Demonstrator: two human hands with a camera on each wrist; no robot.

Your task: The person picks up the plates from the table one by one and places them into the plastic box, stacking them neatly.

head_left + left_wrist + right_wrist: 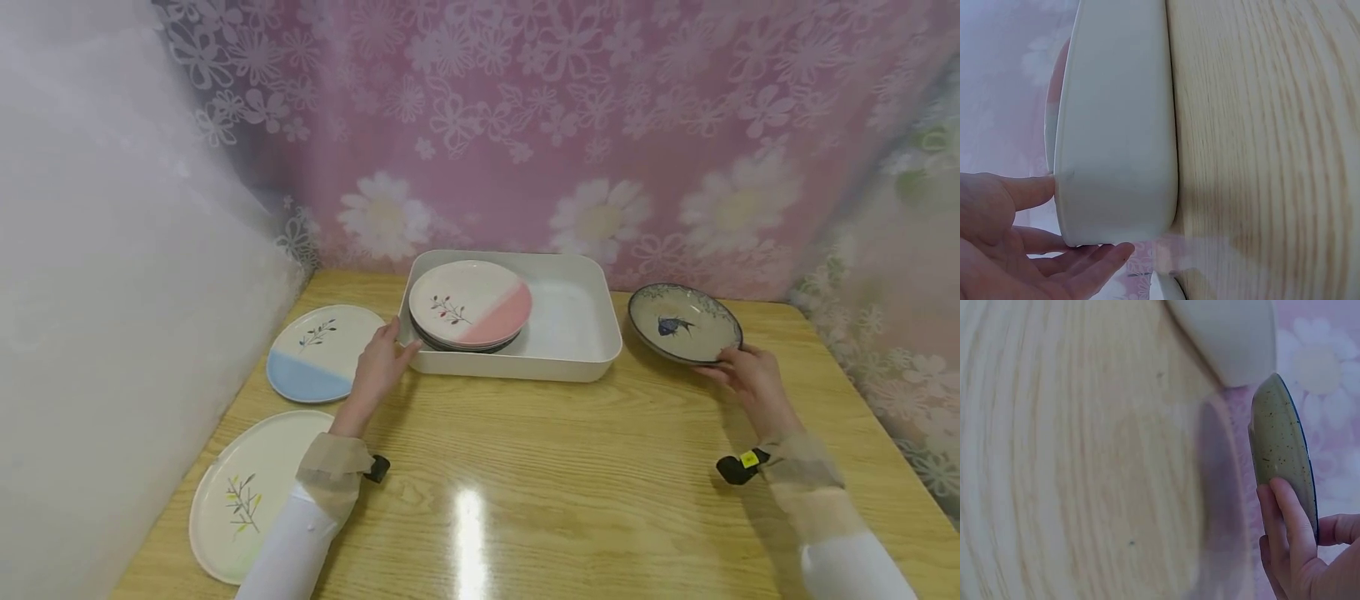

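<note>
My right hand (752, 385) holds a deep plate (686, 321) with a blue fish and a dark rim, thumb at the rim and fingers beneath. In the right wrist view the speckled underside of the plate (1277, 434) is lifted off the table. My left hand (382, 362) touches the front left corner of a white rectangular bin (517, 367). Its thumb is at the rim and its extended fingers lie along the side wall in the left wrist view. Inside the bin's left half, a pink-and-white plate (468, 304) lies on top of darker plates.
A blue-and-white plate (309, 377) lies left of the bin. Nearer, a larger cream plate (225, 500) with a twig pattern is partly covered by my left forearm. All rest on a wooden table (570, 467), with flowered curtain (495, 183) behind.
</note>
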